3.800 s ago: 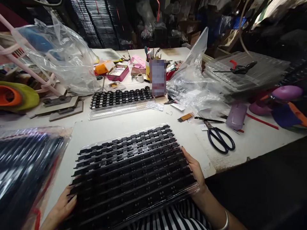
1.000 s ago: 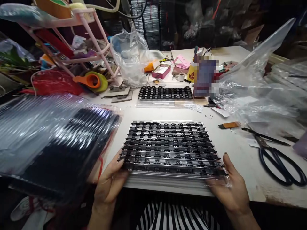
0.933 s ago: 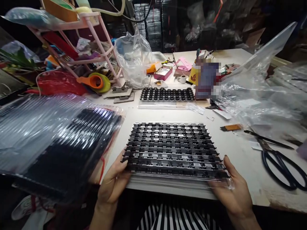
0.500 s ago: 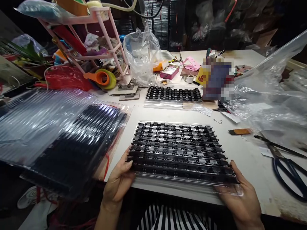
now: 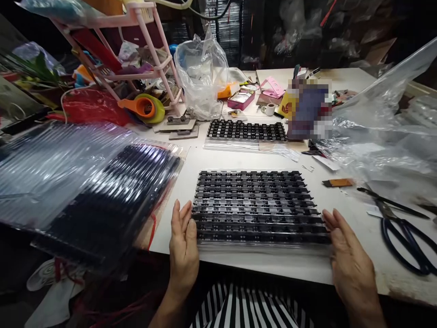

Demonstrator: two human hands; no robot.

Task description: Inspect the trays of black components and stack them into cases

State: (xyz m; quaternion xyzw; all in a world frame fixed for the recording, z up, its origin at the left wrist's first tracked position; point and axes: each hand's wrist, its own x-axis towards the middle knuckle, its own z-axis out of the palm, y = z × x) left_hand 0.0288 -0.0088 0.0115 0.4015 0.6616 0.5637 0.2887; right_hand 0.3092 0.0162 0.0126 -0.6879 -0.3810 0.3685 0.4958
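Note:
A clear plastic tray (image 5: 218,250) with rows of small black plastic parts (image 5: 256,209) lies on the white table in front of me, near its front edge. At the tray's left side stands my left hand (image 5: 184,248), fingers stretched upward, the thumb side against the tray's edge. My right hand (image 5: 353,259) flanks the opposite side, its fingers extended along the right edge. Neither hand wraps round the tray; both are open. Behind it sits a second clear tray (image 5: 239,144) with similar black parts (image 5: 246,130).
Left lies a large plastic-wrapped stack of black trays (image 5: 112,205). Dark-handled scissors (image 5: 406,246) and an orange cutter blade (image 5: 337,182) are on the right. A pink rack (image 5: 160,68), a clear bag (image 5: 201,82) and plastic sheeting (image 5: 378,141) stand or lie farther back.
The front tray has settled flatter on the table. My hands have loosened from its lower corners and moved up along its sides, with fingers straightened.

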